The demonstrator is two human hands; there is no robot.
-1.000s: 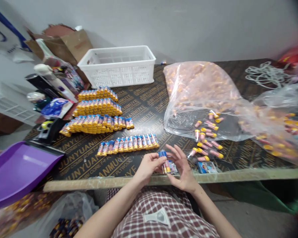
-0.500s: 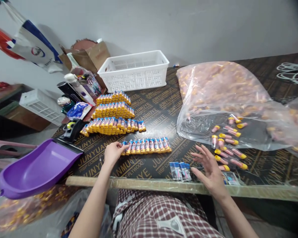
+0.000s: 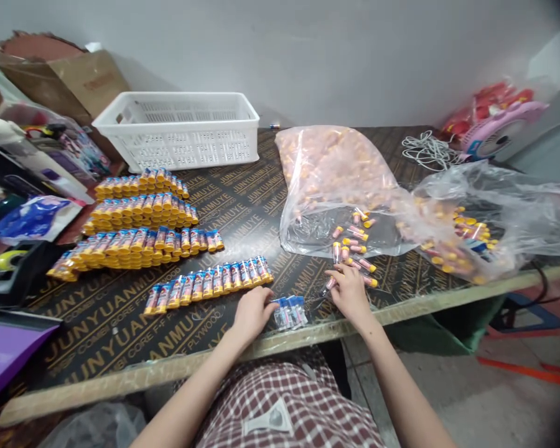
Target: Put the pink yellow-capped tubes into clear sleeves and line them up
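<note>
My left hand [image 3: 254, 314] is at the left edge of a small pile of clear, blue-topped plastic sleeves [image 3: 290, 312], thumb and finger pinched on one sleeve's edge. With bent fingers, my right hand [image 3: 352, 295] grips a small pink tube [image 3: 327, 286] beside the loose pile. Several loose pink tubes with yellow caps [image 3: 354, 233] lie at and in the mouth of a large clear bag [image 3: 340, 162]. Left of my hands runs a slanted row of blue-and-yellow wrapped tubes [image 3: 208, 283]. Behind it are stacked rows of the same wrapped tubes [image 3: 135, 214].
A white plastic basket [image 3: 191, 143] stands against the wall. Another clear bag [image 3: 452, 242] of tubes lies at right, near a white cable [image 3: 429, 149] and a pink fan [image 3: 499, 134]. At left are a tape dispenser [image 3: 14, 274] and a purple dustpan [image 3: 9, 348].
The view has turned right. My left hand has left the row's end and moved to the sleeves. My right hand has gone from open to gripping a tube near the loose pile.
</note>
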